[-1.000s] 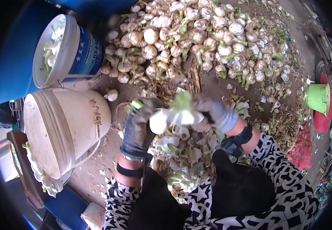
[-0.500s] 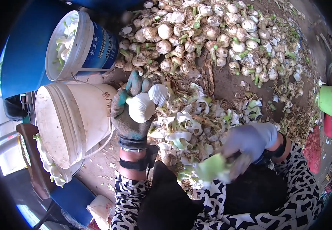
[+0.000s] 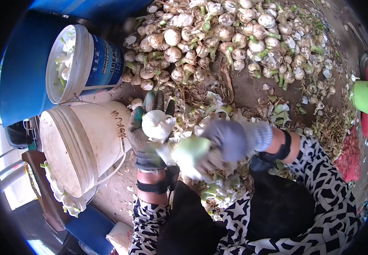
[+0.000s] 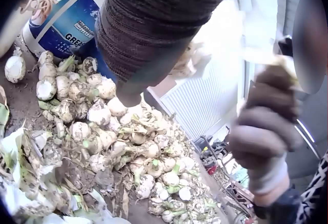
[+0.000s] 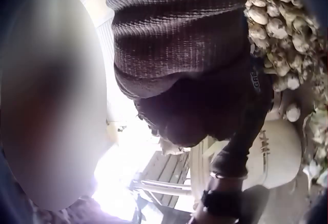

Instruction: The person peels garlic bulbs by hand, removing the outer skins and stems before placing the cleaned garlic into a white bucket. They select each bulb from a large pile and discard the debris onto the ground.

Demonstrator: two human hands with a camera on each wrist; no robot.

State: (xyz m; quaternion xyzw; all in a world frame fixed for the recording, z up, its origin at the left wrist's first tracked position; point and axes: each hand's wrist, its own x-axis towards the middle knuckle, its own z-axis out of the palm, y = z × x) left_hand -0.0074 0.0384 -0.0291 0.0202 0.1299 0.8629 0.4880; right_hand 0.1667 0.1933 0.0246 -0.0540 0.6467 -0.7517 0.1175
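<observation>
In the head view the left hand [image 3: 143,140], in a grey-green glove, holds a peeled white bulb [image 3: 157,126] in its palm, its fingertips pointing up behind the bulb. Pale, blurred leaf layers [image 3: 190,151] lie between the hands, just below the bulb. The right hand [image 3: 226,140], also gloved and blurred by motion, grips these layers at their right side. The left wrist view shows the right hand [image 4: 266,126] with curled fingers and something pale at its top. Dark glove fabric fills much of the right wrist view, hiding the right fingertips.
A heap of unpeeled bulbs [image 3: 226,32] spreads across the ground ahead. At the left lie a blue-labelled bucket [image 3: 84,63] holding peeled bulbs and a cream bucket [image 3: 86,148]. Peelings [image 3: 218,187] cover the ground below the hands. A green tub [image 3: 364,100] stands far right.
Since half a second ago the right hand has moved up and left from near the lap to beside the left hand. The left hand has shifted slightly down, its bulb now turned.
</observation>
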